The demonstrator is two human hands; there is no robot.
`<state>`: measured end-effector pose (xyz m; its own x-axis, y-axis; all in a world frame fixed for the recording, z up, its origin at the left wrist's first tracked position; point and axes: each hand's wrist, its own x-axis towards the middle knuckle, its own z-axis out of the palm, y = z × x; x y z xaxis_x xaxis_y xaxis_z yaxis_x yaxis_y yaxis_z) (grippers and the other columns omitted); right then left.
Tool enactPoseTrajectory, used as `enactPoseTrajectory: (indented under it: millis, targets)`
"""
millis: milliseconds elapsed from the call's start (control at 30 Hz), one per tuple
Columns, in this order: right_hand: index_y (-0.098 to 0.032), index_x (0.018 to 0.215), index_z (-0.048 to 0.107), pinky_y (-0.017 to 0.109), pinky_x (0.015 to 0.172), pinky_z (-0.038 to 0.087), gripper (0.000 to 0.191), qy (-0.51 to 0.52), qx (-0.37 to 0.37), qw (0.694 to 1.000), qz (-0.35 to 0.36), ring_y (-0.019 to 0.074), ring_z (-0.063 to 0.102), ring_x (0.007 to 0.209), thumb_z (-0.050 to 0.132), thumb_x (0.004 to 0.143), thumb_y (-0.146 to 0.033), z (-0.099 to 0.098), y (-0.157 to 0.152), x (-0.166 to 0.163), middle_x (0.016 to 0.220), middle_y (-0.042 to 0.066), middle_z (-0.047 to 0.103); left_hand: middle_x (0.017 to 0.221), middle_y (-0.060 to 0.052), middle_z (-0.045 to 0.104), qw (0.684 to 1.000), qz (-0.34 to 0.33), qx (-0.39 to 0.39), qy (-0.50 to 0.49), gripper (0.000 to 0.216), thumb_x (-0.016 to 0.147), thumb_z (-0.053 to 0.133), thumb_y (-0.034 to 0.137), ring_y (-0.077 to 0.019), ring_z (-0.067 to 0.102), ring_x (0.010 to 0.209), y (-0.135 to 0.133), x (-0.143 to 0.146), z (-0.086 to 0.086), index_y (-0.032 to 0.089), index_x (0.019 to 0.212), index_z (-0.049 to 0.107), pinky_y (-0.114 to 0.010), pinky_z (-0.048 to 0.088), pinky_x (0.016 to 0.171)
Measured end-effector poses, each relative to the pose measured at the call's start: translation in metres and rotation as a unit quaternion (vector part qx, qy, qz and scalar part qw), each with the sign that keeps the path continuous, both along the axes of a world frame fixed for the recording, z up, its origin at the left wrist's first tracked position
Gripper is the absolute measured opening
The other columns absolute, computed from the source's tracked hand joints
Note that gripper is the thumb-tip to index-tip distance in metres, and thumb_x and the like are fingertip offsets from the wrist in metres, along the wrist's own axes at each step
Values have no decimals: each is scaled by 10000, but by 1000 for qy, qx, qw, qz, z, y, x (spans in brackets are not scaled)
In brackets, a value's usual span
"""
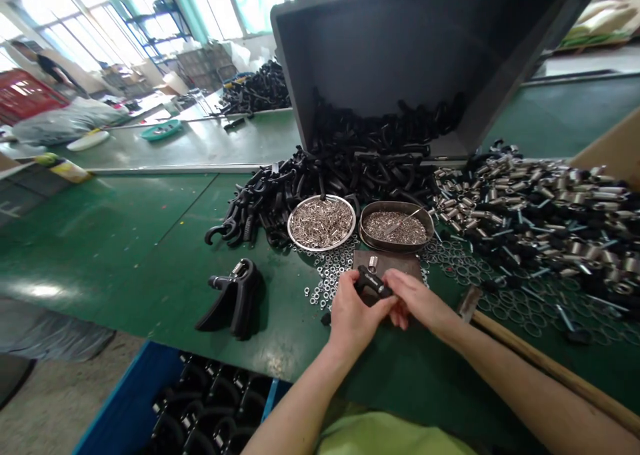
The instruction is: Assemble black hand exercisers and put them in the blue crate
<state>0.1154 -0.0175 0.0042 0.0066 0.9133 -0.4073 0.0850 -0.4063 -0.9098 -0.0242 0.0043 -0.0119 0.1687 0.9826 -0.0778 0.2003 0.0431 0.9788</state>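
We hold 1 black part (371, 280), pale lettering on its side, slanting with its right end nearer us, partly hidden between our left hand (351, 310) and right hand (414, 300).

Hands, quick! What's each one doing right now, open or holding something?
Left hand: closed, holding a small black part.
Right hand: closed, fingers on the other end of the same black part.
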Motion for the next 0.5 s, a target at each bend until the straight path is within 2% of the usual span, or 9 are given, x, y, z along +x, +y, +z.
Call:
enactPoseTrajectory:
  millis: [67,133,200,267,367,500]
  targets:
    - [-216,768,532,267,466,383,263,-196,78,976,48,148,534,460,444,887,-434,5,24,11,512,-23,575,894,-49,559,998,-40,14,45,538,536,821,378,-262,531,887,5,-3,-6,234,975,545,-364,369,837]
    - [-210,792,604,290,623,430,153,-340,187,920,51,166,604,669,515,864,-310,10,56,15,701,11,666,879,-62,564,988,-87,70,104,500,547,809,380,-286,529,893,8,-4,-9,233,956,562,-395,370,841]
    - [-198,841,656,317,770,426,143,-426,277,859,58,188,590,854,520,862,-236,11,92,9,883,46,690,920,-92,576,962,-146,140,186,470,559,792,358,-318,518,935,9,-2,-9,220,953,575,-440,362,865]
    - [-185,889,683,338,842,404,174,-478,320,815,73,206,546,930,512,870,-211,8,126,-1,961,73,681,990,-119,578,925,-196,190,264,456,578,765,338,-336,504,975,8,0,-7,204,973,582,-470,358,881]
    - [-181,878,704,350,855,390,175,-500,332,795,91,223,507,948,532,857,-197,-3,162,-15,954,89,672,1066,-128,563,896,-214,219,321,490,604,736,350,-330,497,998,5,1,-5,201,1042,574,-477,365,888]
    - [-182,752,694,335,821,391,182,-500,328,795,104,215,505,905,540,848,-185,-15,180,-22,866,87,660,1097,-125,553,894,-205,227,326,566,614,744,444,-324,491,1009,4,0,-8,203,1095,565,-480,365,885]
